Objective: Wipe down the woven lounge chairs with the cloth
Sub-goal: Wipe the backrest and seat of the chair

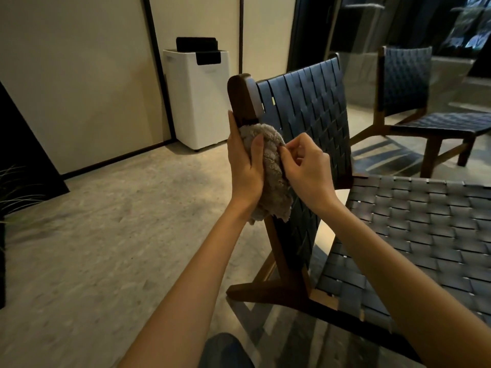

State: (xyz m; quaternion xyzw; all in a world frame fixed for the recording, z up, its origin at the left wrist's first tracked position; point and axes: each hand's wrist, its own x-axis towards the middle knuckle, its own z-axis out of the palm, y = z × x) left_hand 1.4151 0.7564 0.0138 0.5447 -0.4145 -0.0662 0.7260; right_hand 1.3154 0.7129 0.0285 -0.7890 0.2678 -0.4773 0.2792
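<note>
A lounge chair [313, 107] with dark woven straps and a brown wooden frame stands in front of me, its seat stretching to the lower right. A grey fluffy cloth [273, 179] is wrapped around the backrest's left wooden post. My left hand [244, 166] grips the cloth and the post from the left, thumb across the cloth. My right hand [305, 168] pinches the cloth's right edge with curled fingers, against the woven back.
A second woven lounge chair [409, 86] stands at the back right beside a dark glass wall. A white appliance [195, 96] stands against the beige wall panels. Plant leaves [13, 192] show at the left edge. My knee [225, 351] is at the bottom.
</note>
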